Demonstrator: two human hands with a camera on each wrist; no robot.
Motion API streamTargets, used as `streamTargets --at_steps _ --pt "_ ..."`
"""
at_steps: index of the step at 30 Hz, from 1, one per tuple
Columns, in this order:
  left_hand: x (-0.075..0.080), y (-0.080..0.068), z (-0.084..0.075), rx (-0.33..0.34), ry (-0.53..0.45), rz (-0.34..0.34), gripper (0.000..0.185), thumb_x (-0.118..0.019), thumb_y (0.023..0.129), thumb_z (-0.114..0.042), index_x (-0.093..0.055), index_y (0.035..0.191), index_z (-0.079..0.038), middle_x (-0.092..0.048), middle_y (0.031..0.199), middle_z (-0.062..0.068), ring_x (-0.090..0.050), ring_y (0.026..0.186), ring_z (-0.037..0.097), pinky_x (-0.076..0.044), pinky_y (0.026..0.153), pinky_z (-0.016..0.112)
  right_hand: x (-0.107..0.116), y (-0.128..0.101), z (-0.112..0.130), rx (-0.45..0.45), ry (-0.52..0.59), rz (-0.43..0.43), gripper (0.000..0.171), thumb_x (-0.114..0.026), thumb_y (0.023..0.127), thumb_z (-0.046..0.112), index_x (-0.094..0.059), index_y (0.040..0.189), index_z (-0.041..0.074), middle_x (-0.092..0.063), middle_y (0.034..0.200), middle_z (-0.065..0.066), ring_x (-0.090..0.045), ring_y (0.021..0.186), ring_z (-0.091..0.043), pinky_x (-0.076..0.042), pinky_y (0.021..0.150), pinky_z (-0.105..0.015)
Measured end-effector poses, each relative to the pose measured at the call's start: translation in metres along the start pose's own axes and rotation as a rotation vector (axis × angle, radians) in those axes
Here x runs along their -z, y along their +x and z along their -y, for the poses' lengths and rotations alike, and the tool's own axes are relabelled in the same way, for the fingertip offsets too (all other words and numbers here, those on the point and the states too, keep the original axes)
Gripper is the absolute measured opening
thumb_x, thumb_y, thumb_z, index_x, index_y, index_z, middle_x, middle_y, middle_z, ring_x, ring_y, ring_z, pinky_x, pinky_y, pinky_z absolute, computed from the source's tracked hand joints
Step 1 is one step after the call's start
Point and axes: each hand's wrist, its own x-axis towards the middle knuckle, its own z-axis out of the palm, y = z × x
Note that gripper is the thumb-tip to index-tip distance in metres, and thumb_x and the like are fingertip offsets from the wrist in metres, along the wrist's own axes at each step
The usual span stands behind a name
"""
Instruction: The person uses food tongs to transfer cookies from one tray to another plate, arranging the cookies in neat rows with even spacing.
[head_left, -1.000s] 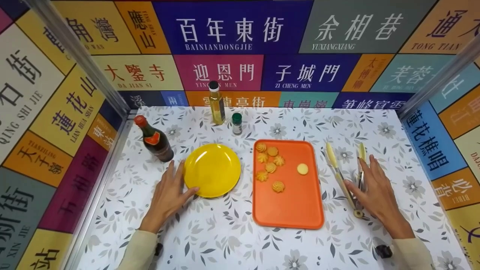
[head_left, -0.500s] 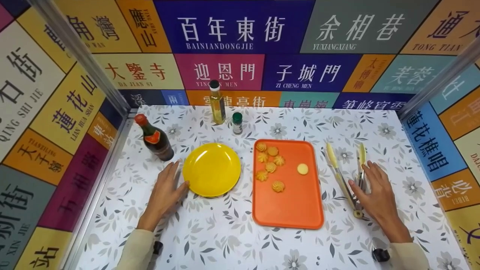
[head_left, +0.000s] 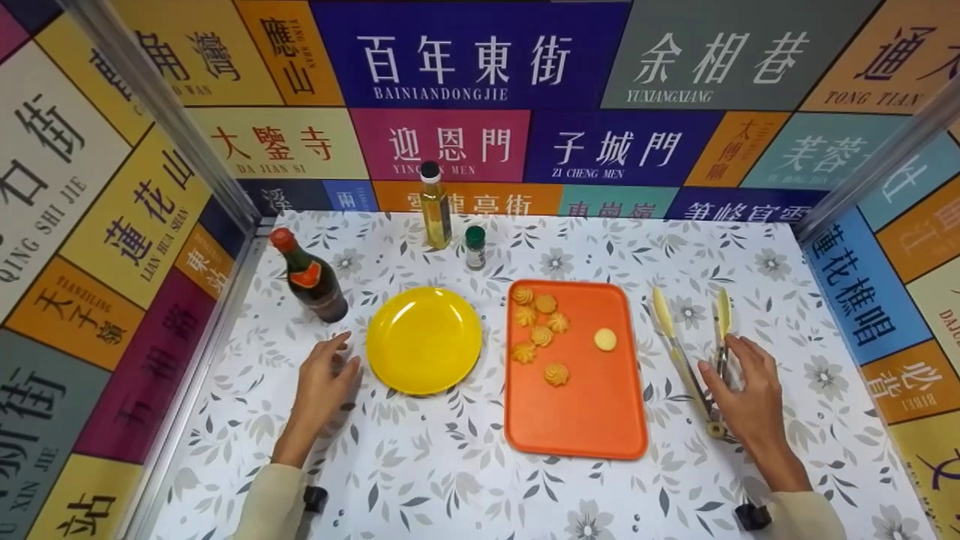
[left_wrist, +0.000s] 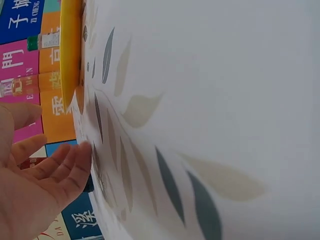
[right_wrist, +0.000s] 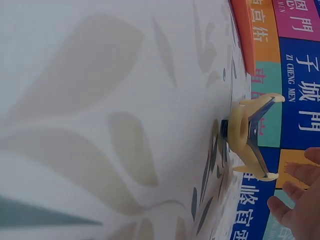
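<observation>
Nothing has been lifted yet, judging from how things lie: the cookies all sit on the tray, and the plate is bare. The right hand lies over the hinge end of the tongs, thumb against one arm and fingers bent over the other. The head view suggests it is closing on them, though the tongs look flat on the tabletop and their two yellow tips splay apart beyond the fingertips. In the right wrist view the tongs rest on the cloth with the fingers just beside them, so a firm grip is not plain. The left hand rests loosely on the tabletop, fingers relaxed and slightly bent, holding nothing. The plate lies just to its right, near but apart from the fingertips; the left wrist view shows the plate's edge beyond the relaxed fingers. A dark bottle stands just beyond that hand. An oil bottle and a small green-capped jar stand farther off, past the plate. The tray lies between the two hands, nearer the right. Six swirled cookies cluster at its far left, and one round pale cookie sits apart from them. As I read it, the work is at its start: the tongs are about to be taken up, and the handling of cookies remains undone.
</observation>
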Motion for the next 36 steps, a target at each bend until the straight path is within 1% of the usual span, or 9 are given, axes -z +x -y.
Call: streamTargets --at_steps 2,5,7,12,15,22,27,30,36 --pt "0.0 -0.001 0.001 0.019 -0.014 0.004 0.052 -0.072 0.106 -0.011 -0.059 0.156 -0.002 -0.067 0.134 0.022 -0.066 0.114 0.036 -0.059 0.101 0.051 -0.002 -0.001 -0.001 0.002 -0.002 -0.003 0.061 -0.086 0.092 0.006 -0.065 0.147 -0.005 -0.059 0.151 -0.032 -0.048 0.145 -0.05 -0.031 0.117 -0.013" --pt "-0.001 -0.003 0.002 0.047 -0.039 0.011 0.053 -0.072 0.106 -0.011 -0.059 0.157 -0.003 -0.069 0.128 0.021 -0.069 0.111 0.034 -0.059 0.099 0.048 -0.004 -0.001 -0.002 0.006 0.001 0.016 0.062 -0.086 0.091 0.006 -0.063 0.148 -0.008 -0.059 0.15 -0.033 -0.047 0.143 -0.05 -0.03 0.119 -0.016" --pt "-0.002 -0.003 0.003 0.066 -0.059 0.013 0.055 -0.073 0.106 -0.011 -0.058 0.158 -0.003 -0.071 0.124 0.02 -0.07 0.109 0.033 -0.06 0.094 0.041 -0.005 -0.002 -0.002 0.001 -0.005 0.045 0.065 -0.086 0.091 0.007 -0.06 0.148 -0.01 -0.056 0.151 -0.034 -0.045 0.142 -0.051 -0.032 0.121 -0.026" --pt "-0.004 -0.004 0.003 0.094 -0.106 0.021 0.057 -0.073 0.106 -0.012 -0.056 0.16 -0.004 -0.071 0.12 0.017 -0.068 0.102 0.028 -0.058 0.076 0.023 -0.006 -0.003 -0.002 -0.033 -0.017 0.105 0.076 -0.086 0.091 0.011 -0.051 0.154 -0.012 -0.045 0.158 -0.036 -0.038 0.144 -0.055 -0.033 0.119 -0.061" --pt "-0.005 -0.004 0.003 0.097 -0.134 0.024 0.057 -0.073 0.106 -0.012 -0.056 0.16 -0.004 -0.072 0.119 0.017 -0.069 0.098 0.026 -0.057 0.07 0.02 -0.005 -0.003 -0.002 -0.069 -0.022 0.127 0.082 -0.086 0.092 0.015 -0.046 0.158 -0.012 -0.038 0.162 -0.036 -0.034 0.148 -0.056 -0.031 0.121 -0.068" --pt "-0.007 -0.005 0.001 0.178 -0.299 0.059 0.059 -0.07 0.108 -0.011 -0.051 0.164 -0.007 -0.074 0.116 0.02 -0.073 0.081 0.027 -0.062 0.06 0.027 -0.006 -0.002 -0.004 -0.166 -0.05 0.187 0.089 -0.084 0.098 0.026 -0.036 0.165 -0.009 -0.033 0.165 -0.036 -0.03 0.151 -0.057 -0.03 0.121 -0.073" --pt "-0.009 -0.005 0.002 0.215 -0.426 0.1 0.063 -0.069 0.109 -0.01 -0.045 0.167 -0.007 -0.077 0.112 0.023 -0.073 0.069 0.03 -0.061 0.054 0.029 -0.006 -0.002 -0.005 -0.232 -0.053 0.209 0.097 -0.081 0.1 0.035 -0.028 0.169 -0.008 -0.03 0.167 -0.038 -0.027 0.152 -0.059 -0.028 0.122 -0.075" --pt "-0.01 -0.005 0.002 0.229 -0.443 0.126 0.065 -0.069 0.11 -0.013 -0.042 0.169 -0.009 -0.078 0.108 0.021 -0.071 0.064 0.029 -0.059 0.052 0.027 -0.007 -0.001 -0.004 -0.26 -0.061 0.215 0.101 -0.081 0.1 0.039 -0.025 0.17 -0.009 -0.029 0.167 -0.038 -0.027 0.153 -0.058 -0.028 0.122 -0.075" --pt "-0.014 -0.005 0.002 0.247 -0.496 0.166 0.066 -0.066 0.112 -0.015 -0.038 0.171 -0.01 -0.079 0.101 0.022 -0.073 0.062 0.03 -0.058 0.048 0.027 -0.013 -0.001 -0.004 -0.325 -0.042 0.169 0.105 -0.082 0.099 0.042 -0.023 0.171 -0.007 -0.036 0.159 -0.036 -0.038 0.142 -0.054 -0.035 0.116 -0.067"
